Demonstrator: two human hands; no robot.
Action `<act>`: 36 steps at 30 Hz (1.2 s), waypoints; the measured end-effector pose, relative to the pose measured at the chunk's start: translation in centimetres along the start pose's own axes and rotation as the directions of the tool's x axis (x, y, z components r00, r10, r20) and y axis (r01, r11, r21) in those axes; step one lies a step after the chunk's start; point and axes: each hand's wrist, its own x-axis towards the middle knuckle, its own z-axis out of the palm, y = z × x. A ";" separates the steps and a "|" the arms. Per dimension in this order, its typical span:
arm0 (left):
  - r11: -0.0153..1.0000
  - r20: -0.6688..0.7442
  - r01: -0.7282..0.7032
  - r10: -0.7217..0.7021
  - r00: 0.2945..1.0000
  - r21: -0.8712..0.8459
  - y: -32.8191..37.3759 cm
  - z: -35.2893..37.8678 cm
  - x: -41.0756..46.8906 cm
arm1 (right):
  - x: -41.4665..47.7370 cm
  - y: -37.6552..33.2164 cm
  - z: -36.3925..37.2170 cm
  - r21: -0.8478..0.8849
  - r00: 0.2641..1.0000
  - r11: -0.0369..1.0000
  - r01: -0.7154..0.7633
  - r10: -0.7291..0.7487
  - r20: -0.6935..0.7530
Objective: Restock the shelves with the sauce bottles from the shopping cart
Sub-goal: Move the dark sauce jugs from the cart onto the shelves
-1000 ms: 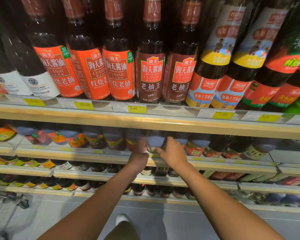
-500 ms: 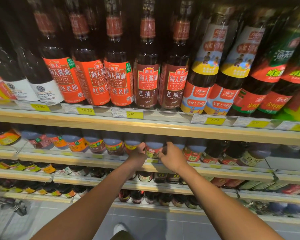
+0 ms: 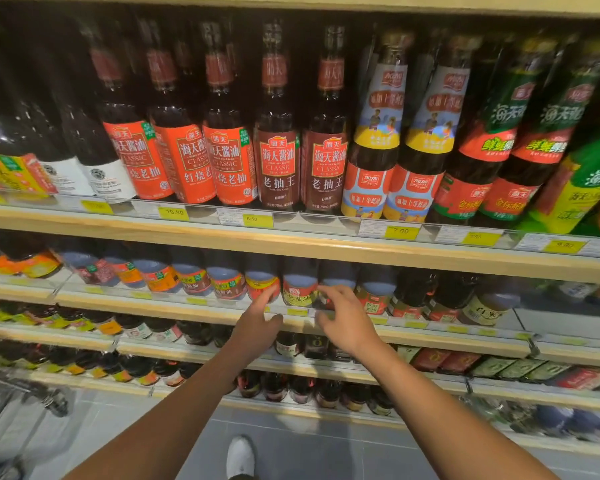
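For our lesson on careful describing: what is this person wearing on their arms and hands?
Nothing visible. The left hand and right hand are bare: no gloves, rings, watch or bracelet. The left forearm and right forearm are uncovered down to the picture's edge; no sleeve shows.

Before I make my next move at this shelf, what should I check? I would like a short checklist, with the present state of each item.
1. Left hand free: ok, fingers straight, holding nothing.
2. Right hand free: ok, fingers spread, holding nothing.
3. Red and yellow labelled bottle between the hands stands in the row on the second shelf: ok.
4. Its cap is in place: cannot tell, the upper shelf hides the top.
5. Price tag below it matches: cannot tell, too blurred.
6. Shopping cart holds more bottles: cannot tell, only a blurred part shows at lower left.
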 end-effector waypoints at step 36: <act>0.791 -0.688 0.502 -0.146 0.711 0.350 -33.2 -44.7 -22.3 | 5.2 -44.6 37.5 -0.247 0.610 0.559 0.792 -0.709 0.353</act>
